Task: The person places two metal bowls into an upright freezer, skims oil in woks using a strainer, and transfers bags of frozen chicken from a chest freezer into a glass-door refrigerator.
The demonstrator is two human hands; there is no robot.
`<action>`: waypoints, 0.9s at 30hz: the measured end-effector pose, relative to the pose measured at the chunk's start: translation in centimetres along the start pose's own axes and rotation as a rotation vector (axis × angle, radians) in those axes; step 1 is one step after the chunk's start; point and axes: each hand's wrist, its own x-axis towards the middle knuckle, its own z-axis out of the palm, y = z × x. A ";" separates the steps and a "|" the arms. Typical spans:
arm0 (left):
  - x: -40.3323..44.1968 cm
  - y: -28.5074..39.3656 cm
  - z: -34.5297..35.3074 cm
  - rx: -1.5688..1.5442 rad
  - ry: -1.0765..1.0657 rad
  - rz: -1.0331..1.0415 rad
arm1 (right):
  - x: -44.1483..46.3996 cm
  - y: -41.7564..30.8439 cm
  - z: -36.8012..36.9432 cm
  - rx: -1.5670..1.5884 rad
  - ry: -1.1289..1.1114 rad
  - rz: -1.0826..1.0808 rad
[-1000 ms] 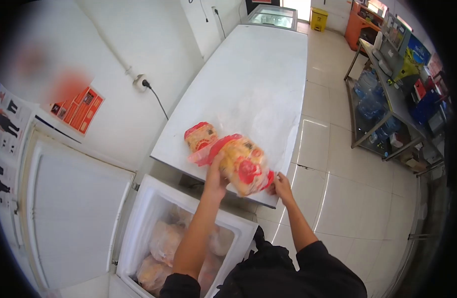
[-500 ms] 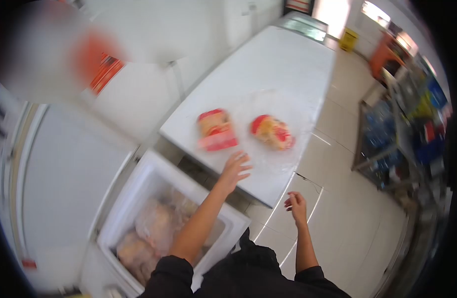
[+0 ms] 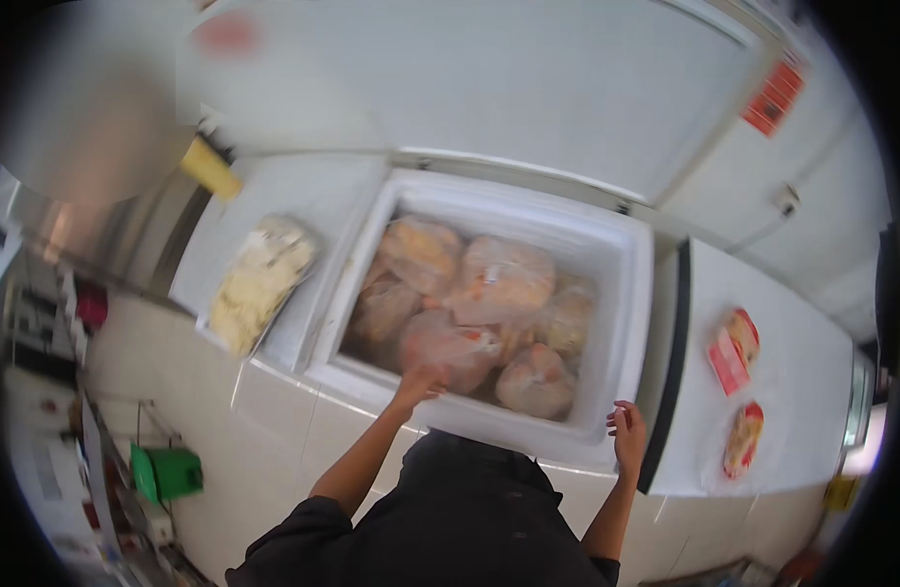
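An open white chest freezer (image 3: pixel 631 323) lies in front of me, holding several frosty clear bags of food (image 3: pixel 508 279). My left hand (image 3: pixel 422 383) is over its near edge, beside a pinkish bag (image 3: pixel 450 342), fingers apart and holding nothing. At the freezer's near right corner is my right hand (image 3: pixel 626 430), empty, with its fingers loosely spread. On the white surface (image 3: pixel 704 450) to the right lie two red and yellow packages, one farther away (image 3: pixel 738 342) and one nearer (image 3: pixel 743 440).
A tray of pale yellowish food (image 3: pixel 259 284) stands on the white surface left of the freezer. A yellow object (image 3: pixel 210 168) is behind it. The raised freezer lid (image 3: pixel 567 88) is at the back. A green bin (image 3: pixel 166 473) stands on the floor at lower left.
The package I held was let go on the white surface beside the other one. My view has swung left to the freezer, and my left hand has moved over its near edge.
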 end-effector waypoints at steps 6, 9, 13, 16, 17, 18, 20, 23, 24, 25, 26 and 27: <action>-2.3 3.4 -15.9 -0.398 0.750 0.237 | 1.0 -1.1 9.3 -0.281 -0.284 -0.126; -2.9 3.3 -24.5 -0.163 1.314 0.449 | 0.3 -1.6 12.4 -0.313 -0.343 -0.138; -3.0 0.5 -36.4 -0.164 1.762 0.366 | -0.1 -0.6 14.8 -0.299 -0.372 -0.066; -0.9 -4.4 -44.1 -0.395 1.724 0.209 | -0.8 -0.9 15.9 -0.337 -0.359 -0.180; -1.2 -3.2 -42.8 -0.438 1.694 0.212 | -1.0 -1.8 16.3 -0.375 -0.362 -0.190; -2.5 -1.4 -41.3 -0.487 1.671 0.212 | -1.1 -2.8 16.5 -0.381 -0.353 -0.186; -2.6 -0.9 -40.3 -0.499 1.595 0.203 | -1.0 -4.8 17.1 -0.381 -0.321 -0.186; -1.6 0.0 -37.2 -0.570 1.785 0.268 | -0.5 -6.5 17.8 -0.358 -0.262 -0.183; -1.9 0.9 -34.4 -0.583 1.874 0.256 | -0.3 -6.4 17.9 -0.346 -0.263 -0.175; -0.9 -0.1 -32.6 -0.453 1.833 0.234 | -0.1 -6.4 18.0 -0.332 -0.263 -0.175; 0.8 -1.3 -30.8 -0.330 1.792 0.221 | -0.1 -6.7 18.1 -0.348 -0.252 -0.163; 2.7 -2.3 -28.7 -0.250 1.600 0.254 | -0.5 -6.9 18.4 -0.360 -0.249 -0.144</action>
